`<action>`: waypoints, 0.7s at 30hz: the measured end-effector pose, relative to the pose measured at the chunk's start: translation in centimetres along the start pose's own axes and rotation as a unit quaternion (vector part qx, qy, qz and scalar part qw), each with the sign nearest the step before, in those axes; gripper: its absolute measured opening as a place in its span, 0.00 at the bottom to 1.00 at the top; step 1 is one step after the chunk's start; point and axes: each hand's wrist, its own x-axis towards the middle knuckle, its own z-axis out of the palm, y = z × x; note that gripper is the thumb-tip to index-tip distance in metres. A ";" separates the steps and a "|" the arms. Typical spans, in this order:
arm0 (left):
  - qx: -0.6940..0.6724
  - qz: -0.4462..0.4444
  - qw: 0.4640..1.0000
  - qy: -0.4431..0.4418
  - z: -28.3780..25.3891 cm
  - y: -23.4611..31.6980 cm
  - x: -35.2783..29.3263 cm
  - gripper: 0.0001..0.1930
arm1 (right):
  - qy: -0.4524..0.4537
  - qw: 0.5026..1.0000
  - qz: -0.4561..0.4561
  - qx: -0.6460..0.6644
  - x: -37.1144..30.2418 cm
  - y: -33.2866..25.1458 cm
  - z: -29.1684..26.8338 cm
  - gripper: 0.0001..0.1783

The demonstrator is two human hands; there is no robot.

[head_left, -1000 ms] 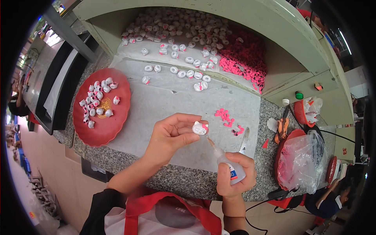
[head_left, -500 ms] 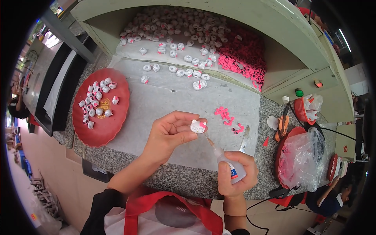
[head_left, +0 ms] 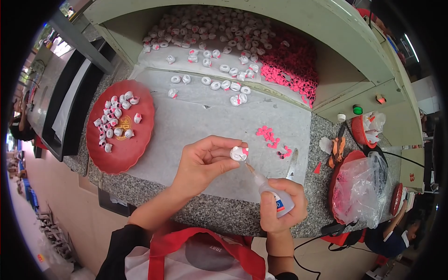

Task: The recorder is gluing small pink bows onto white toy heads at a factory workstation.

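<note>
My left hand pinches a small white cat-head piece with a pink bow between thumb and fingers, above the white sheet. My right hand is wrapped round a translucent squeeze bottle with a thin needle nozzle. The nozzle points up and left, and its tip is at the lower side of the cat-head piece; whether it touches is too fine to tell. Beyond my right hand lie small loose pink pieces. Beside them rests a narrow metal blade.
At left, a red scalloped plate carries several white pieces. The shelf at the back holds piles of white pieces and pink pieces. On the right are a red basket and a red dish under a clear plastic bag.
The cat-head piece has turned and tilted in my left fingers, and that hand has shifted slightly right and down. The nozzle tip now overlaps the piece's lower side. My right hand stays almost still.
</note>
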 end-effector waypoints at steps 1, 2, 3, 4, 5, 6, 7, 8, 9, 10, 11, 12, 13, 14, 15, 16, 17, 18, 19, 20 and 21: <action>0.009 0.008 1.000 0.003 0.0 0.0 0.0 0.17 | 0.000 1.000 -0.001 -0.001 0.0 0.0 0.0 0.12; 0.009 0.008 1.000 0.003 0.1 0.0 0.0 0.17 | 0.000 1.000 -0.002 -0.002 0.0 0.0 0.0 0.12; 0.007 0.011 1.000 0.003 0.1 0.0 0.0 0.17 | 0.001 1.000 -0.002 -0.003 0.0 0.1 0.0 0.12; 0.005 0.013 1.000 0.003 0.2 0.0 0.0 0.17 | -0.005 1.000 -0.006 -0.004 0.0 0.1 0.1 0.12; 0.004 0.013 1.000 0.001 0.2 0.0 0.0 0.17 | -0.011 1.000 -0.010 -0.006 0.1 0.1 0.1 0.12; 0.004 0.012 1.000 0.000 0.2 0.0 0.0 0.17 | -0.010 1.000 -0.009 -0.010 0.2 0.1 0.1 0.12; 0.003 0.011 1.000 -0.001 0.2 0.0 0.0 0.17 | -0.003 0.999 0.003 -0.034 0.3 0.0 0.1 0.11; -0.001 0.010 1.000 -0.004 -0.1 0.0 0.0 0.17 | 0.004 0.998 0.014 -0.059 0.6 0.0 0.0 0.11; 0.018 0.015 0.999 0.022 -0.2 0.2 -0.1 0.17 | 0.006 0.997 0.015 -0.072 1.1 0.1 -1.1 0.11; 0.036 0.022 0.998 0.048 -0.3 0.1 0.1 0.17 | 0.037 0.978 0.199 0.040 1.9 1.1 -2.6 0.11; 0.014 0.014 0.998 0.056 -0.4 0.0 0.2 0.17 | 0.070 0.913 0.372 0.152 2.6 2.1 -3.8 0.11; 0.009 0.014 0.999 0.047 -0.4 -0.3 0.4 0.17 | 0.077 0.915 0.370 0.144 2.2 4.6 -4.4 0.11; 0.013 0.008 0.999 0.038 -0.1 -0.2 0.5 0.17 | 0.056 0.927 0.348 0.124 1.4 7.8 -4.9 0.12; 0.019 0.000 0.999 0.033 0.0 -0.3 0.5 0.17 | 0.033 0.937 0.330 0.107 1.0 9.5 -5.0 0.13; 0.003 -0.004 1.000 0.030 -0.1 -0.6 0.4 0.17 | 0.035 0.937 0.331 0.104 1.2 9.5 -4.4 0.13; 0.002 -0.006 1.000 0.027 -0.2 -0.7 0.3 0.17 | -0.022 0.940 0.333 -0.075 1.3 9.3 -3.3 0.13; 0.002 -0.007 1.000 0.028 -0.3 -0.7 0.3 0.17 | -0.079 0.909 0.324 -0.252 1.2 9.2 -2.4 0.12; 0.002 -0.006 0.999 0.033 -0.3 -0.8 0.2 0.17 | -0.081 0.908 0.324 -0.252 1.3 9.0 -1.9 0.12; 0.001 -0.006 0.999 0.035 -0.3 -0.8 0.2 0.17 | -0.078 0.893 0.290 -0.335 1.4 8.7 -1.5 0.11; 0.003 -0.012 0.999 0.037 -0.3 -0.8 0.3 0.17 | -0.075 0.871 0.253 -0.415 1.5 8.5 -1.4 0.10; 0.007 -0.017 0.999 0.040 -0.3 -0.8 0.4 0.17 | -0.075 0.861 0.268 -0.426 1.6 8.5 -1.5 0.08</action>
